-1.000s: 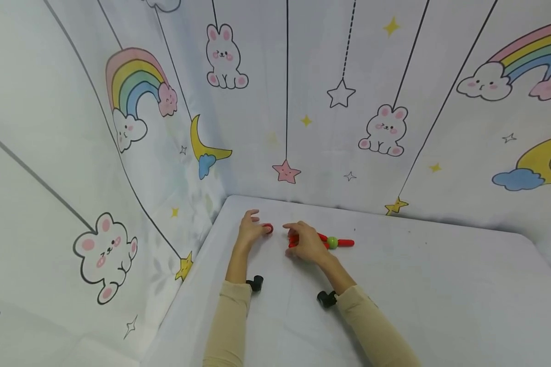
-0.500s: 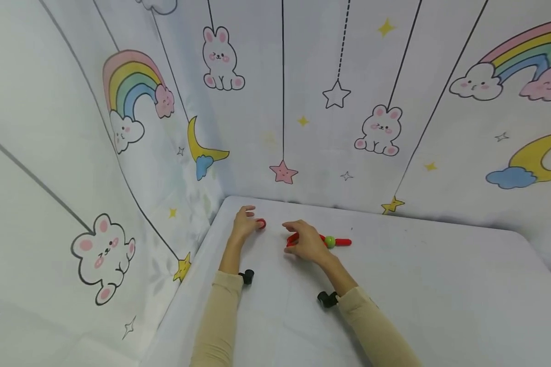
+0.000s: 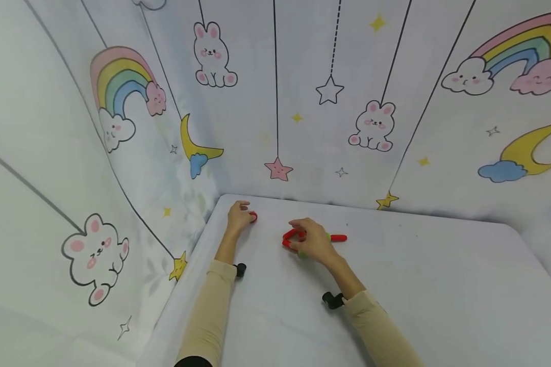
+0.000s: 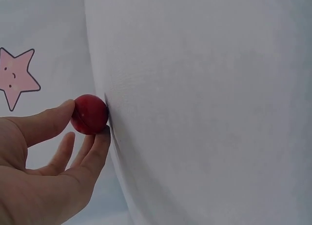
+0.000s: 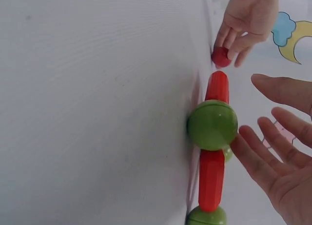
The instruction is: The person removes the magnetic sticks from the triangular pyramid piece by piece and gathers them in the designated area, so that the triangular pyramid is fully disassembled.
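My left hand (image 3: 239,218) pinches a small red ball (image 4: 89,114) near the table's far left corner. In the left wrist view the thumb presses one side and fingertips the underside. The ball is at or very close to the white surface. My right hand (image 3: 313,239) hovers over a toy-like assembly of red sticks (image 5: 212,178) and green balls (image 5: 212,125). Thumb and fingers are spread apart, and one fingertip is at the green ball's edge; whether it touches, I cannot tell. From the head view, the hand hides the middle of the assembly.
A white cloth covers the table (image 3: 418,285). Behind it and to the left stands a white curtain (image 3: 248,102) printed with rabbits, rainbows and stars. Small black cameras sit at both wrists, the right wrist camera (image 3: 332,300) near the tabletop.
My left hand has moved farther away and slightly left with the red ball. My right hand has shifted slightly right over the assembly, uncovering more of its left end. The head view has turned a little.
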A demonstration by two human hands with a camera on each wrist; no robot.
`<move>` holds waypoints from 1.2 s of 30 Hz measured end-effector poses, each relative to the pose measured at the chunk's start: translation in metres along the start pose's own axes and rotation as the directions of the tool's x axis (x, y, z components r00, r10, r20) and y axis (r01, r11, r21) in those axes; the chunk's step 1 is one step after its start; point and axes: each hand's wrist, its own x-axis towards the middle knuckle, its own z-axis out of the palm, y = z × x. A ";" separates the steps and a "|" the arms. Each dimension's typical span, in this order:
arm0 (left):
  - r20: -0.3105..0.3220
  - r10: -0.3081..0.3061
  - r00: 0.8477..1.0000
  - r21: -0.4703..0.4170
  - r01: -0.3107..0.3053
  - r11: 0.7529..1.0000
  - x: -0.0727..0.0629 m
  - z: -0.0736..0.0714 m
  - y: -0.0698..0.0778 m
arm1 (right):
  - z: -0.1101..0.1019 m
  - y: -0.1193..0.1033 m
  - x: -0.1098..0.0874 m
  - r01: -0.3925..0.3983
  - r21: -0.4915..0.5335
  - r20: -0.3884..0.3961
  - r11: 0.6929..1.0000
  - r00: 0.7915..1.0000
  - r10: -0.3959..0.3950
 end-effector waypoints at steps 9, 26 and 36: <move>0.020 0.012 1.000 0.027 -0.013 1.000 0.002 -0.002 0.001 | -0.010 0.001 -0.010 -0.030 0.062 -0.010 0.998 0.999 0.031; 0.001 0.048 0.999 -0.101 -0.048 0.994 -0.010 -0.021 0.018 | -0.018 0.005 -0.020 -0.030 0.073 -0.011 0.997 0.999 0.031; 0.021 0.080 0.997 -0.143 -0.076 0.987 -0.032 -0.027 0.032 | -0.018 0.007 -0.026 -0.059 0.082 0.015 0.995 0.998 0.058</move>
